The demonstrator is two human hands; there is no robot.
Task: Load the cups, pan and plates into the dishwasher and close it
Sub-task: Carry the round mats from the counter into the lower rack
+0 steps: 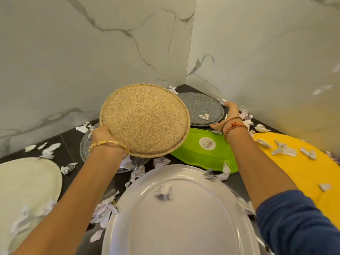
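Desk (pixel 70 137) corner walled on two sides; plates and paper scraps (pixel 48 153) crowd it; open air above only.

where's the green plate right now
In the head view the green plate lies on the dark counter, right of centre, between the grey speckled plate and the white platter, yellow plate to its right.
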